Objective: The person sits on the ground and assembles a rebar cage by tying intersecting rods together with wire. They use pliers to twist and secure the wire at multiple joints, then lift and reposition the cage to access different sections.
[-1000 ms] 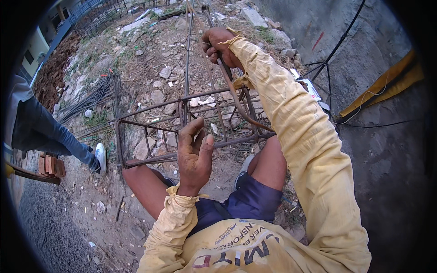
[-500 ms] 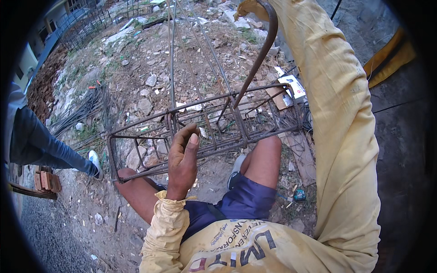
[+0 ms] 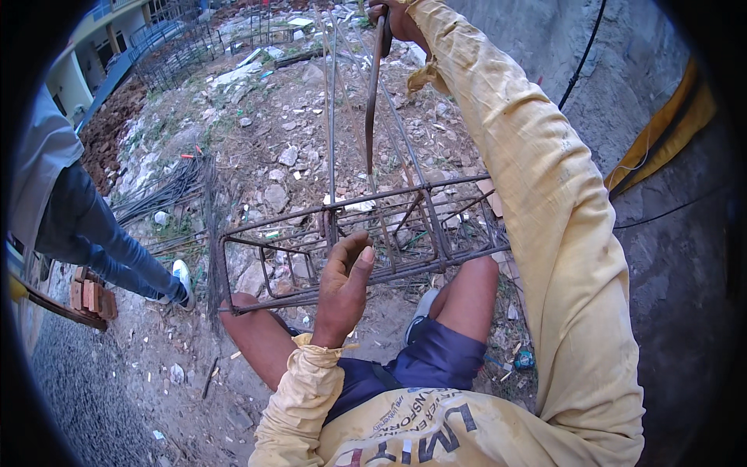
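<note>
A rusty rebar cage (image 3: 358,200) of long bars and rectangular stirrups lies across my thighs. My left hand (image 3: 342,292) is at its near side, fingers loosely curled and thumb apart, with nothing visible between them. The hand partly covers the cage's bars. My right hand (image 3: 401,23), stretched out far at the top edge, is closed around a dark curved iron bar (image 3: 371,109). The bar's lower end points down above the far side of the cage. My right sleeve hides the cage's right end.
Thin long rods (image 3: 331,101) stretch away beyond the cage over rubble. At left a person in jeans (image 3: 101,233) stands near stacked bricks (image 3: 92,300) and a bundle of dark rods (image 3: 159,187). A yellow cloth (image 3: 669,132) and a black cable (image 3: 583,58) are at right.
My right hand has come into view at the top, and the curved iron bar has swung away and left. My left hand stays by the cage. The view has shifted slightly.
</note>
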`<state>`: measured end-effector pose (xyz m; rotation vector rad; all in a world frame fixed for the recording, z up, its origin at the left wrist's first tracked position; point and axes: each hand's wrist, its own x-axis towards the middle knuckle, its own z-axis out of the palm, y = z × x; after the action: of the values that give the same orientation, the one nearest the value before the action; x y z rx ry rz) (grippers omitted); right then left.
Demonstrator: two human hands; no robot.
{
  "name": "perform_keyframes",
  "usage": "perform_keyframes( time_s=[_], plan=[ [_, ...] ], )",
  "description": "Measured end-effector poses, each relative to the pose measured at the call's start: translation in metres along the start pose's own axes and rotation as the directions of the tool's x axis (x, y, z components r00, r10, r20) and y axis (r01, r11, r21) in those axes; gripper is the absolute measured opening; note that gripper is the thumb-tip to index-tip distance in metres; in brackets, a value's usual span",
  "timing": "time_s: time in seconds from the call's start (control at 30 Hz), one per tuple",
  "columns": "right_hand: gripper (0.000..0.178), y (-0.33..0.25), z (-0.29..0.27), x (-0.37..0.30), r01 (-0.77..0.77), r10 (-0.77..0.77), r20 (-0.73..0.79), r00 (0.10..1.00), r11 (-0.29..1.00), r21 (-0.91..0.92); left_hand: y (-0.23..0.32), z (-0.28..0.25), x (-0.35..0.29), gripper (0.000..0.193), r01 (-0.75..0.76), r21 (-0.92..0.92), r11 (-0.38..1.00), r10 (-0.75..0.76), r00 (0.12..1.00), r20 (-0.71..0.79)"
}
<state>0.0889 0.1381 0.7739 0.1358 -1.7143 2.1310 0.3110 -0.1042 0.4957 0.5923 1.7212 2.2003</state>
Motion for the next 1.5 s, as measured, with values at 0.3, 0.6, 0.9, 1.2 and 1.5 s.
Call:
perform_keyframes(
  time_s=[0.3, 0.6, 0.9, 1.2, 1.5],
  plan=[
    [0.009, 0.037, -0.041, -0.004, 0.124, -0.139, -0.159, 0.977, 0.987, -0.102, 0.028, 0.004, 0.027, 0.052, -0.184, 0.106, 0.977, 0.192, 0.979, -0.074],
    [0.015, 0.077, -0.083, -0.009, 0.095, -0.139, -0.271, 0.952, 0.981, -0.17, 0.067, 0.022, 0.145, 0.045, -0.376, 0.138, 0.916, 0.379, 0.925, 0.008],
    [0.021, 0.161, -0.118, 0.01, -0.089, -0.003, -0.322, 0.947, 0.959, -0.268, 0.045, 0.012, 0.175, 0.038, -0.146, -0.038, 0.988, 0.136, 0.969, -0.206],
    [0.03, 0.178, -0.103, -0.047, -0.267, 0.191, -0.422, 0.886, 0.955, -0.13, 0.025, -0.011, 0.178, 0.041, 0.241, 0.038, 0.97, -0.234, 0.964, -0.127],
    [0.026, 0.173, -0.129, -0.058, -0.217, 0.05, -0.307, 0.95, 0.813, -0.54, 0.011, -0.004, 0.198, 0.027, 0.153, 0.873, 0.464, -0.213, 0.975, -0.058]
  ],
)
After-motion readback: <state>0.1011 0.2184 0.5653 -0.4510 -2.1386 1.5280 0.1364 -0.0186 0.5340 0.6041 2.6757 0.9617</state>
